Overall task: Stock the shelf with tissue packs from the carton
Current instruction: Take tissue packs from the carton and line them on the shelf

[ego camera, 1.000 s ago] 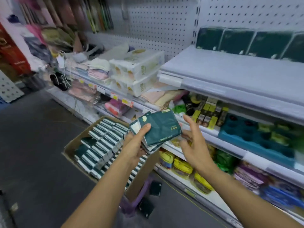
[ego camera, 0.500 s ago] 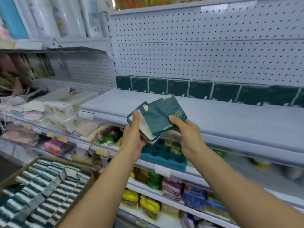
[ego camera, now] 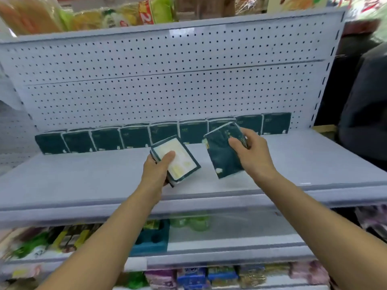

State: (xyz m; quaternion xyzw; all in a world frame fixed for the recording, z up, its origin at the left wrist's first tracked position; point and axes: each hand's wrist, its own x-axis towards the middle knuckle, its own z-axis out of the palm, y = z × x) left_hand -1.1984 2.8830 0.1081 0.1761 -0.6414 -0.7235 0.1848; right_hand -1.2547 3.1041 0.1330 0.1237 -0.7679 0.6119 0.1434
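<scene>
Over the grey shelf, my left hand grips a small stack of dark green tissue packs, pale back side up, thumb on top. My right hand holds a single dark green tissue pack, tilted, lifted away from the stack. A row of several green tissue packs stands upright along the pegboard back, from left to far right. The carton is out of view.
Lower shelves hold a teal tray, green and yellow items and colourful packets. Bagged goods sit on top of the unit. A dark shape stands beyond the shelf's right end.
The view rose from the carton to the shelf. My right hand took the top pack off the stack and moved it right; both hands now hover over the shelf.
</scene>
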